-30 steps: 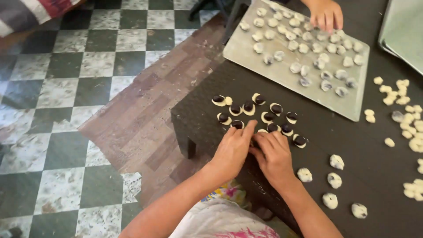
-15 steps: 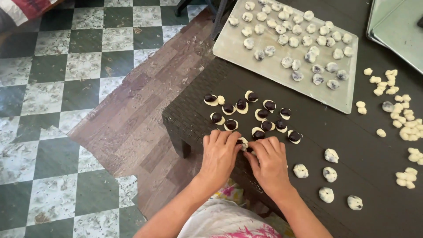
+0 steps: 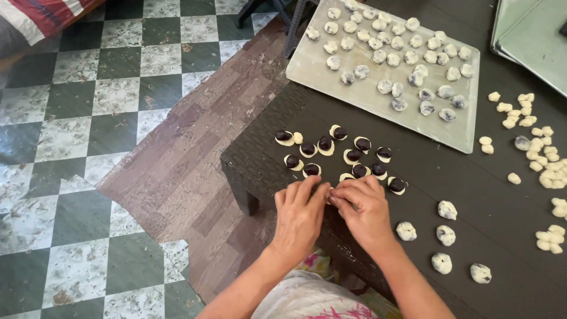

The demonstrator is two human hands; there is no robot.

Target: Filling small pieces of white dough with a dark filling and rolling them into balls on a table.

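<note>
The left hand [image 3: 299, 215] and the right hand [image 3: 365, 208] are meeting at the near edge of the dark table [image 3: 472, 183], with their fingertips pressing together. They are pinching something small between them, but the fingers are hiding it, so I cannot tell what it looks like. Just past the fingertips, little dough rounds with dark filling [image 3: 339, 153] are lying open on the table. To the right of the right hand, closed dough balls [image 3: 446, 236] are sitting a little apart from each other. Farther away from both hands, a flat grey tray [image 3: 331, 82] is holding many more filled pieces. Far to the right, small plain dough bits [image 3: 540, 150] are lying in a loose pile, cut off by the picture's edge.
</note>
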